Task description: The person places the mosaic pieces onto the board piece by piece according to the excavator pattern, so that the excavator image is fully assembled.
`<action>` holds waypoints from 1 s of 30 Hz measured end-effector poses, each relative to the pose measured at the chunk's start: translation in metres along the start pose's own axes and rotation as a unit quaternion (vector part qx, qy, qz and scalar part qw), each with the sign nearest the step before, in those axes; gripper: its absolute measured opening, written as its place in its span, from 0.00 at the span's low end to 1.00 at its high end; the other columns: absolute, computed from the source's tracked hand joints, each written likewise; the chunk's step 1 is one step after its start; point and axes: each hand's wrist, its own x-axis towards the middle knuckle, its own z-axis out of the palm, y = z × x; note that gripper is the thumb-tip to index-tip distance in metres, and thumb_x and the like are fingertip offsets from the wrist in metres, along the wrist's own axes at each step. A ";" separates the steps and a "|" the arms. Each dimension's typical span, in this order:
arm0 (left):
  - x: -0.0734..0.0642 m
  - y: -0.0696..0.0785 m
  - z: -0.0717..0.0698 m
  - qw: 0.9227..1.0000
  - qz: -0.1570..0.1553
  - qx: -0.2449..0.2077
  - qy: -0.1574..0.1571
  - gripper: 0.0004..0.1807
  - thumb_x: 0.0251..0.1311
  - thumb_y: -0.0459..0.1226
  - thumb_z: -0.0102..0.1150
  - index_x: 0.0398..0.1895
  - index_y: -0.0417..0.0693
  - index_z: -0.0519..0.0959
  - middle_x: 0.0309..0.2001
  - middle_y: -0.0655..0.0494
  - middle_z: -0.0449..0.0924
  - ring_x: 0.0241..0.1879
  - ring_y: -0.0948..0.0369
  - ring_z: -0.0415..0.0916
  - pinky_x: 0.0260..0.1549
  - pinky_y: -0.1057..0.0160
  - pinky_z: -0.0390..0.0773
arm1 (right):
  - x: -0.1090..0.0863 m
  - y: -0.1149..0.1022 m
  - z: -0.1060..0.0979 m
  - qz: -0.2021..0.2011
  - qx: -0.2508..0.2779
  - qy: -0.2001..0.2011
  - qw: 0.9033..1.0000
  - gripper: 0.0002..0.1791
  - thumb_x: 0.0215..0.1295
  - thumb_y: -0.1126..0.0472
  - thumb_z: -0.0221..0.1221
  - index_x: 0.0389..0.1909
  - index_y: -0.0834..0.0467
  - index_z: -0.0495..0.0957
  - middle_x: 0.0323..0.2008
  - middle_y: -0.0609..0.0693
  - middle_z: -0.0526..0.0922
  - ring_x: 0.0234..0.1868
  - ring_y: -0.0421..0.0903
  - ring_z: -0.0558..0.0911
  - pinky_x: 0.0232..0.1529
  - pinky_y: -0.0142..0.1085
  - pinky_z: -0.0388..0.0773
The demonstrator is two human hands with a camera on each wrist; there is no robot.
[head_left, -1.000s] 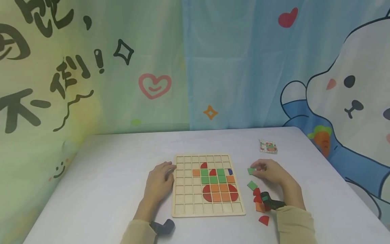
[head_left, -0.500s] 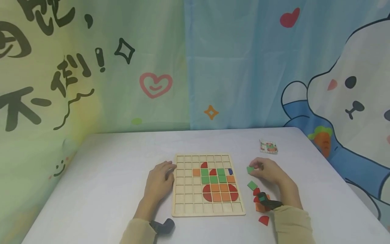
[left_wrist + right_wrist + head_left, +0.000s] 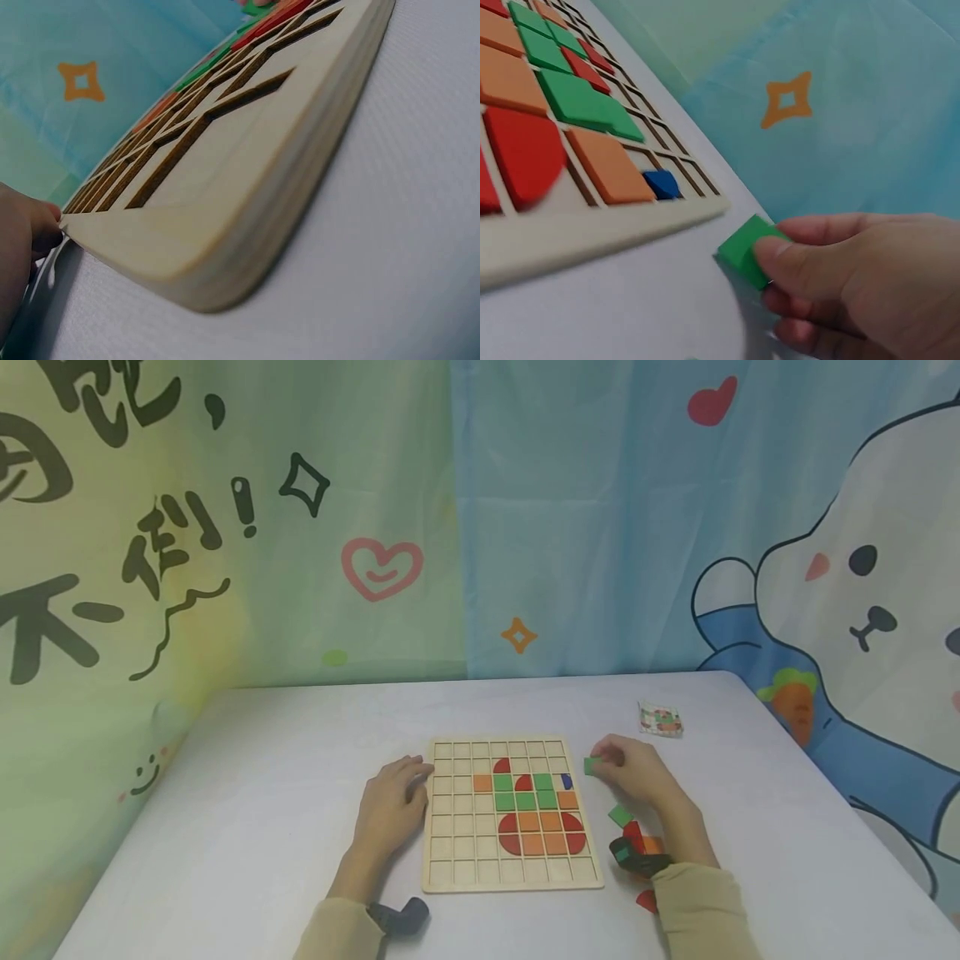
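Note:
In the head view a wooden grid board (image 3: 461, 875) lies at the table's middle, with green, orange and red tiles and a small blue piece (image 3: 566, 782) in its right-hand cells. My right hand (image 3: 636, 770) pinches a green square tile (image 3: 592, 766) between thumb and fingers, just right of the board's upper right edge. The right wrist view shows that green tile (image 3: 744, 246) held near the board's corner. My left hand (image 3: 392, 803) rests along the board's left edge with relaxed fingers, its fingertips touching the rim; in the left wrist view a bit of that hand (image 3: 26, 240) shows at the edge.
Loose pieces lie right of the board: a green square (image 3: 620, 816), a red piece (image 3: 633, 835) and others partly behind the right wrist's camera. A small picture card (image 3: 661, 720) lies at the back right. A printed curtain (image 3: 540, 552) hangs behind the white table (image 3: 300, 735).
My right hand has moved left and slightly away from me, carrying the green square tile closer to the board's right edge. The left hand stays where it was.

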 end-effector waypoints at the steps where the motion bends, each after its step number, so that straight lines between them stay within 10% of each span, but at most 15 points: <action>1: 0.000 0.000 0.000 1.000 0.001 0.000 0.000 0.17 0.63 0.39 0.50 0.53 0.56 0.79 0.62 0.57 0.74 0.67 0.55 0.65 0.66 0.45 0.63 | 0.001 -0.001 0.001 -0.002 0.000 0.007 1.000 0.09 0.61 0.59 0.60 0.42 0.55 0.78 0.38 0.52 0.81 0.42 0.49 0.77 0.46 0.46 0.77; 16: 0.001 -0.001 0.000 1.000 0.000 0.002 -0.004 0.17 0.62 0.39 0.49 0.54 0.56 0.79 0.62 0.57 0.74 0.67 0.55 0.65 0.66 0.45 0.63 | 0.004 -0.001 0.004 0.012 -0.006 0.000 1.000 0.10 0.65 0.59 0.58 0.45 0.57 0.77 0.42 0.54 0.82 0.46 0.51 0.79 0.50 0.49 0.77; 30: -0.001 0.000 -0.002 1.000 0.003 0.004 -0.006 0.18 0.62 0.39 0.49 0.54 0.56 0.78 0.62 0.56 0.74 0.67 0.54 0.64 0.66 0.44 0.64 | -0.029 0.028 -0.035 0.080 -0.077 -0.181 0.977 0.39 0.44 0.47 0.72 0.58 0.50 0.67 0.59 0.67 0.69 0.59 0.65 0.69 0.53 0.64 0.71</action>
